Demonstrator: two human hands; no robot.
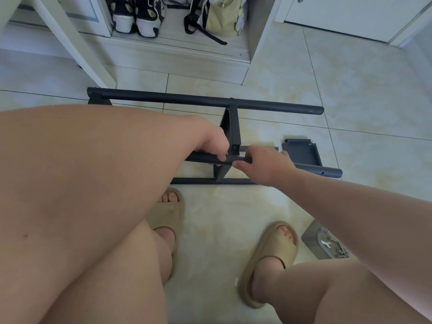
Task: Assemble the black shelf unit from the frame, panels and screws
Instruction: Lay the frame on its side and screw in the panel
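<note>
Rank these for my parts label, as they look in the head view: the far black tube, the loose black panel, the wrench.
1. far black tube, clearly largest.
2. loose black panel.
3. wrench, smallest, even though it lies nearer the camera.

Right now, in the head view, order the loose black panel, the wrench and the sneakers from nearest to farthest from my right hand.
1. Loose black panel, just beyond the right hand.
2. Wrench, by the right slipper.
3. Sneakers, far ahead, to the left.
</note>
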